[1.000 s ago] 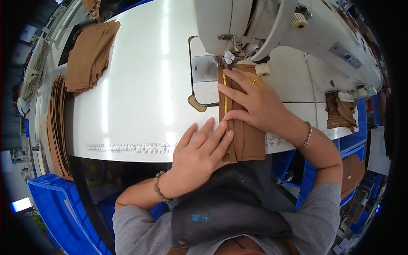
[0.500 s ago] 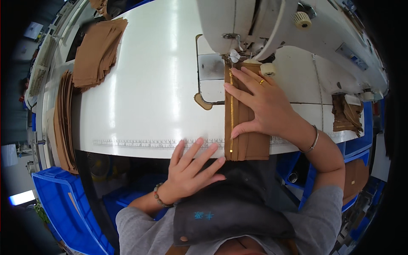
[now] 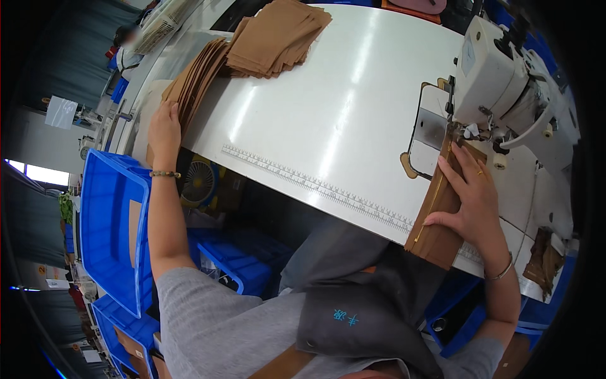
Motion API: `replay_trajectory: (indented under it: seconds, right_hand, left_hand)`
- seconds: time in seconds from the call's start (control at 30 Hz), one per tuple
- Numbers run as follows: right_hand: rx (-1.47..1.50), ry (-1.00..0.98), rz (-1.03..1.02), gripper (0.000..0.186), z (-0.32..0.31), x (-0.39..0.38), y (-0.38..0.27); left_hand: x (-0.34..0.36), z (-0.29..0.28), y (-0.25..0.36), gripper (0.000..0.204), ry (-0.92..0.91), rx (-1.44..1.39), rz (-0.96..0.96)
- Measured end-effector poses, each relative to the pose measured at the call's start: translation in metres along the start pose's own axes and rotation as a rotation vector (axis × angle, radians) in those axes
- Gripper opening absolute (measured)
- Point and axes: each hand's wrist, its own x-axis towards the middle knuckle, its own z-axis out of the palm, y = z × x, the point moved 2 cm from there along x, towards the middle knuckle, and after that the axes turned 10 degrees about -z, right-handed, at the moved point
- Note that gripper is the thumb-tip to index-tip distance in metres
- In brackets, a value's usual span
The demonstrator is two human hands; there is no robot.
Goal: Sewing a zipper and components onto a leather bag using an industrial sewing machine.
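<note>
My right hand (image 3: 473, 202) lies with fingers spread on a brown fabric piece (image 3: 442, 243) that carries a gold-toothed zipper (image 3: 433, 201). Its far end sits at the needle area of a white sewing machine (image 3: 489, 69), and its near end hangs over the table's front edge. Far to the left, my left hand (image 3: 165, 131) is at the outer edge of a fanned stack of brown fabric pieces (image 3: 199, 79). Its fingers are together and bent over the edge of the fabric; how many pieces they pinch is hidden.
A second stack of brown pieces (image 3: 278, 38) lies farther back on the white table (image 3: 334, 114). A printed ruler (image 3: 315, 184) runs along its front edge. Blue bins (image 3: 113, 234) stand at the left, with a fan (image 3: 201, 180) under the table. Small brown scraps (image 3: 544, 262) lie at the right.
My left hand has moved from the table's front edge out to the fanned stack on the left. The view has turned left. My right hand stays on the zippered piece.
</note>
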Motion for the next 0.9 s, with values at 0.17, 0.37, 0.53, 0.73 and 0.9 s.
replay_trajectory:
  seconds: [0.17, 0.37, 0.53, 0.73, 0.9]
  right_hand:
    - [-0.011, 0.007, -0.017, 0.111, 0.000, 0.000, 0.001]
    - [-0.030, -0.001, -0.023, 0.111, -0.001, 0.000, 0.000]
    - [-0.027, -0.003, -0.011, 0.110, 0.000, 0.000, 0.001]
    - [-0.023, 0.006, -0.014, 0.110, -0.001, 0.000, 0.000]
    - [-0.016, 0.002, -0.010, 0.109, -0.003, 0.002, -0.002]
  left_hand:
    - [0.009, 0.024, -0.025, 0.036, -0.163, 0.243, -0.050]
    - [0.015, 0.005, -0.033, 0.034, -0.132, 0.019, 0.021]
    - [0.016, 0.008, -0.031, 0.029, -0.169, 0.110, 0.120]
    - [0.049, 0.001, -0.044, 0.029, -0.172, 0.367, 0.006]
    - [0.090, -0.081, 0.004, 0.031, 0.111, 0.368, 0.032]
